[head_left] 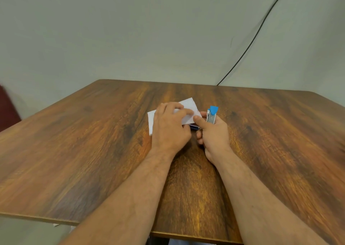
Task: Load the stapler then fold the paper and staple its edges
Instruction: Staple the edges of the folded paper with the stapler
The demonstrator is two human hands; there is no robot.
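Observation:
A folded white paper (188,105) lies on the wooden table (93,151) near its middle. My left hand (169,129) lies over the paper, fingers bent on its top fold and pinching it. My right hand (212,132) grips a small stapler (211,115) with a blue top and a silver body, held upright just right of the paper. Its thumb touches the paper's right edge. A small dark blue box (194,127), probably the staple box, peeks out under the paper between my hands.
A black cable (261,26) runs down the grey-green wall to the table's far edge. A dark red object (7,106) stands at the far left beyond the table. The table's near edge is close to my elbows.

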